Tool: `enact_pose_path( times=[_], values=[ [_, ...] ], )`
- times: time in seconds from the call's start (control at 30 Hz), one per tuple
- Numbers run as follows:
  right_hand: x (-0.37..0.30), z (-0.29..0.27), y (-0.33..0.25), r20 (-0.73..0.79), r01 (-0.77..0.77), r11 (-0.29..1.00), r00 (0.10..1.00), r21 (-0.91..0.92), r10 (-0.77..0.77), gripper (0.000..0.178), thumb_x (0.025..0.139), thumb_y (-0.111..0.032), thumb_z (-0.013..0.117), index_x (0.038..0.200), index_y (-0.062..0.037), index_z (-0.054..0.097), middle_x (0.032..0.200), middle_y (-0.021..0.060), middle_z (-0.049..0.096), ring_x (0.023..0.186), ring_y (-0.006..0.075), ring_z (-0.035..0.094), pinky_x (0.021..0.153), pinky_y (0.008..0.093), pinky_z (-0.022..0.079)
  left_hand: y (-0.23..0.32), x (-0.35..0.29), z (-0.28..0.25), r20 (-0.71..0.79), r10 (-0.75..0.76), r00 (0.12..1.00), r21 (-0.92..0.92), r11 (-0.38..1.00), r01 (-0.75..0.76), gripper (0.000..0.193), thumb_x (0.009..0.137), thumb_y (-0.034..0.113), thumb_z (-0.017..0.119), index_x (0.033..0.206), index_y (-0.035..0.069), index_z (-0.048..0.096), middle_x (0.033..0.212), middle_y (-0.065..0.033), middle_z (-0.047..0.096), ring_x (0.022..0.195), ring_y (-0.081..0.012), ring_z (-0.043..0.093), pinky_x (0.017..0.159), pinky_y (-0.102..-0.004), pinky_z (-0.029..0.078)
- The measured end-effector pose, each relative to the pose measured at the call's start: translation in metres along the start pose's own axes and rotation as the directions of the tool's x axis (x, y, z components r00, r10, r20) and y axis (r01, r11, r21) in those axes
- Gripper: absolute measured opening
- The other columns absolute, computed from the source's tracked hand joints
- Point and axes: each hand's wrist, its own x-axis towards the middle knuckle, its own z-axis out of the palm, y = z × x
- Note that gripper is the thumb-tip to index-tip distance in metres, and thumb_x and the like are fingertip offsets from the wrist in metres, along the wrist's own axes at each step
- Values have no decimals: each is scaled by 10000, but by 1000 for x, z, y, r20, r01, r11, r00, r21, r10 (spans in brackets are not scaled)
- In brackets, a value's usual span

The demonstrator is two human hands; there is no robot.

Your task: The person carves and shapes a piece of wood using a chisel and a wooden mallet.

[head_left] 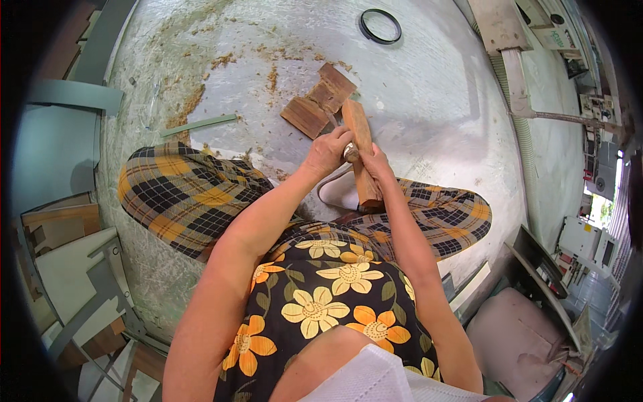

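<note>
My left hand is closed around a chisel-like tool; its rounded shiny end shows beside the fingers. A narrow metal part reaches toward a brown notched wood block on the floor ahead of me. My right hand grips a thick reddish-brown wooden bar around its middle. The bar stands at a slant just right of the tool's end, and I cannot tell whether the two touch. Part of the tool is hidden by my left fingers.
My crossed legs in plaid trousers frame the work. Wood shavings and a thin green strip lie on the floor to the left. A black ring lies farther off. Boards line the left side; a ribbed hose runs along the right.
</note>
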Motion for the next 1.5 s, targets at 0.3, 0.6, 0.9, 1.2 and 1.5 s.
enact_pose_path(
  times=[0.3, 0.6, 0.9, 1.2, 1.5],
  values=[
    [21, -1, -37, 31, 81, 991, 996, -107, -78, 554, 753, -311, 708, 1207, -9, 610, 1035, 123, 695, 931, 198, 655, 821, 331, 512, -8, 8, -5, -112, -39, 993, -24, 999, 36, 408, 719, 60, 766, 1093, 87, 606, 1186, -107, 631, 982, -351, 653, 791, -411, 558],
    [13, 5, -39, -4, 123, 988, 992, -88, -124, 501, 805, -275, 694, 1221, -8, 612, 1034, 122, 700, 951, 174, 650, 824, 322, 510, -6, 20, -6, -191, -98, 977, -21, 995, 96, 403, 750, 50, 737, 1125, 92, 596, 1195, -114, 623, 974, -368, 651, 776, -415, 563],
    [-43, -9, -71, 14, 138, 986, 990, 94, -140, 577, 773, -192, 710, 1288, 16, 554, 1097, 102, 671, 960, 170, 632, 824, 305, 510, -10, 36, -2, -242, -101, 965, -3, 995, 104, 385, 792, 14, 670, 1153, 91, 560, 1183, -136, 600, 943, -392, 642, 739, -451, 555],
    [-86, -20, -82, -80, 142, 969, 989, 201, -128, 671, 776, -177, 721, 1370, 26, 484, 1136, 119, 645, 970, 172, 623, 842, 310, 512, -4, 47, 1, -220, -124, 968, 13, 991, 130, 398, 774, 8, 687, 1140, 89, 553, 1192, -136, 592, 943, -401, 639, 743, -460, 558],
    [-112, -10, -78, -298, 398, 861, 904, 318, -308, 675, 841, -150, 637, 1431, 29, 362, 1229, 134, 545, 1070, 194, 559, 922, 324, 471, -3, 48, 6, -270, -54, 961, 42, 997, 68, 319, 814, 41, 659, 1111, 119, 572, 1116, -98, 606, 855, -366, 662, 692, -442, 563]
  ],
)
